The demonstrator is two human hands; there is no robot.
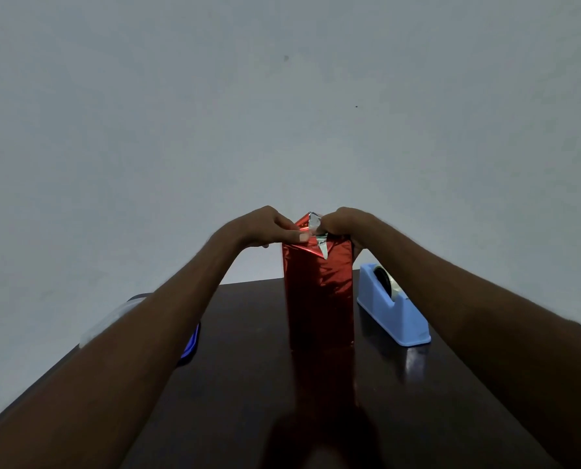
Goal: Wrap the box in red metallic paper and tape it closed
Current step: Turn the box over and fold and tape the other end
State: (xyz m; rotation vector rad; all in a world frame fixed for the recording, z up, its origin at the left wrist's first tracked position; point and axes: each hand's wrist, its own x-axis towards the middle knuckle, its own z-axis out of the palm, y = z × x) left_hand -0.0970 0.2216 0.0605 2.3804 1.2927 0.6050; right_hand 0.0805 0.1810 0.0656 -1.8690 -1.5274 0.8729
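Observation:
A tall box wrapped in red metallic paper stands upright on the dark table. Its top end is loose, with crumpled flaps showing the silver underside. My left hand pinches the paper at the top left, thumb pressed on the front flap. At the top right corner my right hand grips the paper, its fingers curled around the folded edge. A light blue tape dispenser sits just right of the box.
A clear container with a blue lid lies at the table's left edge, mostly hidden behind my left forearm. A plain grey wall fills the background. The table's far edge runs just behind the box.

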